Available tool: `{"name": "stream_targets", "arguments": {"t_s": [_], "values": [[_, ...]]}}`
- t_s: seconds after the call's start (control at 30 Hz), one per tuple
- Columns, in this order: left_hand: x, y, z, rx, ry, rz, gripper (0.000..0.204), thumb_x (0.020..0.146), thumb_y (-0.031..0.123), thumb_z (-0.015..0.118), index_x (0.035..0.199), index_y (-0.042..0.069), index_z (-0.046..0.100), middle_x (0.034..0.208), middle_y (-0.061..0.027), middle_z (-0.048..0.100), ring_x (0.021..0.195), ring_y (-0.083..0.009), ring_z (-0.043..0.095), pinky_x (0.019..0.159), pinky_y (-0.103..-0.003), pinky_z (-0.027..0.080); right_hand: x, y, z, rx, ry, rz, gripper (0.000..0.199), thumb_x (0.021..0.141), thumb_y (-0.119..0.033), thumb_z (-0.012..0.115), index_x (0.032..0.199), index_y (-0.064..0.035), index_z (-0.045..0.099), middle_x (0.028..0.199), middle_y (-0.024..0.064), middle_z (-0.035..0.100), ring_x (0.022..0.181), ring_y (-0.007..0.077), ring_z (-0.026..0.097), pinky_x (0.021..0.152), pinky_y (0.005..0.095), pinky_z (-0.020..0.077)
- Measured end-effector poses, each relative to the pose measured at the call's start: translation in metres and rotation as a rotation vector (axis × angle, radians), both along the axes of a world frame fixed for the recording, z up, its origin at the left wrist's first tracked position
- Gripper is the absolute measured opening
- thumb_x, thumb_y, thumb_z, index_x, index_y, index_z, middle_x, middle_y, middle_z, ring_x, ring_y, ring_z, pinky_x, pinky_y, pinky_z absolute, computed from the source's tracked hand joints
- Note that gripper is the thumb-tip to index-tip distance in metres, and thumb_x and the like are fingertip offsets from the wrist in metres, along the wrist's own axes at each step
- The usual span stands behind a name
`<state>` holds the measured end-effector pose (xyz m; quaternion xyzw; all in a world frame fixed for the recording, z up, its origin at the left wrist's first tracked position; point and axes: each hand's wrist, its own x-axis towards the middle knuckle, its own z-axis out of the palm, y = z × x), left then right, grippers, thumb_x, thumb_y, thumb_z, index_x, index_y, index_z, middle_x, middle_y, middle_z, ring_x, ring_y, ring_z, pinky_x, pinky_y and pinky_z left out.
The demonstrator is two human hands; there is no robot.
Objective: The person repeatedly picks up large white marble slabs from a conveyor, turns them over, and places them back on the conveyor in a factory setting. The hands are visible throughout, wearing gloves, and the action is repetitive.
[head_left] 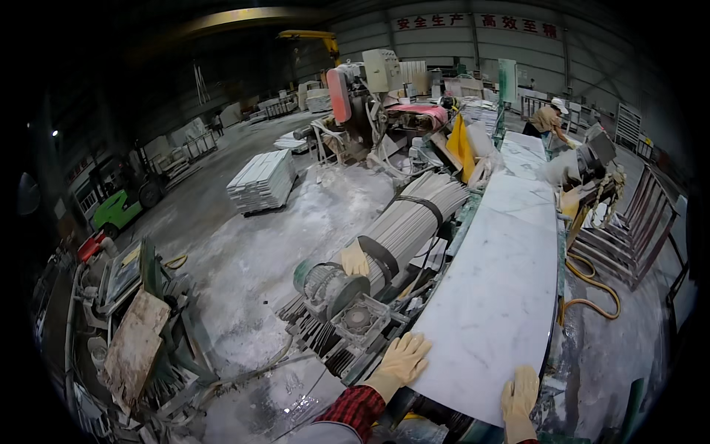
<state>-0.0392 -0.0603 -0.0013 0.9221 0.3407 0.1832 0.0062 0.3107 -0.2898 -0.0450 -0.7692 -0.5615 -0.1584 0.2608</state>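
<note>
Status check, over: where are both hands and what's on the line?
Left hand flat on near-left edge of white marble slab. Right hand flat on its near edge. Slab lies flat on the line; another person stands at the far end.

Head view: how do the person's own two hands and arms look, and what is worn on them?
Both the left hand and the right hand wear pale yellow work gloves with long cuffs. The left forearm has a red and black checked sleeve. The right sleeve is almost out of view.

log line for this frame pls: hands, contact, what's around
left hand: flat on near-left edge of white marble slab | right hand: on near edge | both gloved, open | motor left of slab
</note>
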Motion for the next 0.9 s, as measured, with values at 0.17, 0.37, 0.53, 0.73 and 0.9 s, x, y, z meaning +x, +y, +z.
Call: {"name": "stream_targets", "arguments": {"t_s": [0.17,0.37,0.53,0.73,0.9], "values": [[0.013,0.012,-0.001,-0.005,-0.018,0.022,0.057,0.11,0.042,0.062,0.162,0.02,0.055,0.164,-0.0138,0.056,0.15,-0.0408,0.05,0.122,-0.055,0.041,-0.007,-0.003,0.014,-0.056,0.011,0.014,0.054,0.092,-0.012,0.072,0.143,0.0038,0.065,0.149,0.0345,0.061,0.138,0.0536,0.057,0.121,0.0664,0.0407],[0.02,0.018,0.01,-0.057,-0.044,0.012,0.056,0.109,0.04,0.065,0.159,0.019,0.057,0.164,-0.0128,0.057,0.151,-0.0382,0.051,0.12,-0.054,0.043,0.022,0.016,0.003,-0.081,-0.051,0.093,0.053,0.095,-0.016,0.071,0.143,0.0049,0.067,0.151,0.0337,0.063,0.144,0.0558,0.053,0.126,0.0656,0.037],[0.025,0.021,0.011,-0.075,-0.055,0.005,0.055,0.108,0.038,0.066,0.159,0.018,0.058,0.164,-0.0135,0.057,0.151,-0.0388,0.051,0.121,-0.054,0.043,0.068,0.067,-0.032,0.079,0.383,0.034,0.048,0.096,-0.017,0.071,0.141,0.0021,0.069,0.151,0.0282,0.065,0.142,0.0527,0.055,0.125,0.0621,0.0403],[0.019,0.019,0.01,-0.083,-0.031,0.014,0.056,0.108,0.038,0.066,0.159,0.017,0.057,0.164,-0.0151,0.056,0.151,-0.0407,0.05,0.123,-0.058,0.041,0.1,0.114,0.012,-0.076,0.028,0.057,0.043,0.098,-0.012,0.069,0.139,-0.0011,0.07,0.149,0.0251,0.066,0.14,0.0486,0.058,0.125,0.0578,0.0427],[0.019,0.016,0.014,-0.097,0.046,0.024,0.055,0.108,0.038,0.066,0.158,0.017,0.057,0.164,-0.016,0.056,0.151,-0.0424,0.05,0.125,-0.063,0.038,0.128,0.137,-0.003,-0.025,-0.011,0.04,0.049,0.099,-0.015,0.068,0.146,-0.0019,0.067,0.15,0.0239,0.066,0.142,0.0459,0.058,0.127,0.0569,0.0408]]}}
